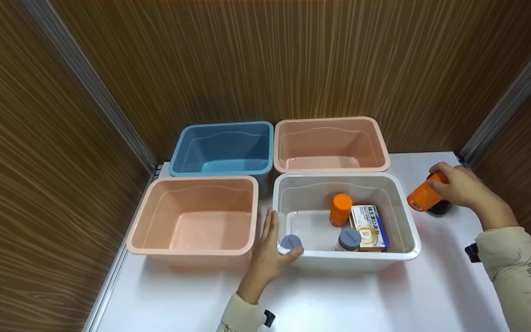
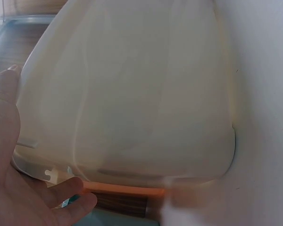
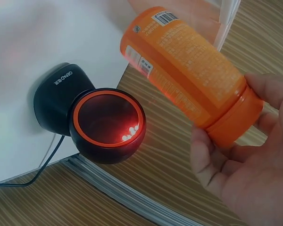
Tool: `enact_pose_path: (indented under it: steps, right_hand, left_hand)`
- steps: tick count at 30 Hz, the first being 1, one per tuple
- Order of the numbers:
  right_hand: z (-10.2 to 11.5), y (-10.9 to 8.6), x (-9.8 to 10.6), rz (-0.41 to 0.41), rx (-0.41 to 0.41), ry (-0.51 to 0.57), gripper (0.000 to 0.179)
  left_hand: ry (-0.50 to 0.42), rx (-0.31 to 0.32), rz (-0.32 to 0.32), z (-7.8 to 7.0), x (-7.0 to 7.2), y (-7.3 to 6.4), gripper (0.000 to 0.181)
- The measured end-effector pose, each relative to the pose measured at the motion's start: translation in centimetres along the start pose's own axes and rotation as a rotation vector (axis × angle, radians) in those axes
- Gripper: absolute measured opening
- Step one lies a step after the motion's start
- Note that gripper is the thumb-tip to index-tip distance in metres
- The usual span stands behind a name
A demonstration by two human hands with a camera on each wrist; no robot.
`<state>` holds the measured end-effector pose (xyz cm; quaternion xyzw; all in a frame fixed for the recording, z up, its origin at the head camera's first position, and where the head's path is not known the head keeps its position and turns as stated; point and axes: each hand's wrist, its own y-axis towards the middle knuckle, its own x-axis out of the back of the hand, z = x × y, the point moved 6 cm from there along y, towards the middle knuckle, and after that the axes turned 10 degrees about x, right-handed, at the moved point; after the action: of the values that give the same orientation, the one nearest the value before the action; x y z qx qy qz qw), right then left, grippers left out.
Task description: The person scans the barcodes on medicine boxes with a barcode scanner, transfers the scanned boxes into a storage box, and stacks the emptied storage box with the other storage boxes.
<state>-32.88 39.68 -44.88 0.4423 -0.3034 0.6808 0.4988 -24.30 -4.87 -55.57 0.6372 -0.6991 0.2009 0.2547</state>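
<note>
My right hand (image 1: 461, 186) grips an orange bottle (image 3: 184, 70) by its cap, tilted over the table's right side. A barcode on its label shows in the right wrist view. Close to the bottle stands a black scanner (image 3: 106, 117), its round window lit red. My left hand (image 1: 270, 253) rests on the near left corner of a white bin (image 1: 406, 221), fingers mostly straight along its side and thumb at the front rim. Inside lie another orange bottle (image 1: 340, 210), a medicine box (image 1: 369, 228) and two grey-capped bottles, one at the right (image 1: 349, 240), the other at the left corner (image 1: 291, 242).
Left of the white bin stands a pink bin (image 1: 191, 182). Behind are a blue bin (image 1: 221, 173) and a second pink bin (image 1: 332, 169). Wood-grain panels (image 1: 247, 60) enclose the white table (image 1: 339, 299). The scanner's cable (image 3: 42, 169) trails off.
</note>
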Motion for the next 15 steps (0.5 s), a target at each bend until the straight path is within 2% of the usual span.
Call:
enact_pose_path:
  steps: [7,15]
  right_hand:
    - [0.47,0.20,0.21,-0.007,0.020,-0.004,0.045]
    - [0.60,-0.21,0.47,0.009,-0.009,0.020,0.049]
  left_hand:
    - [0.007,0.002,-0.002,0.01,0.03,-0.06,0.117]
    - [0.003,0.008,0.003,0.13,0.03,-0.05,0.118]
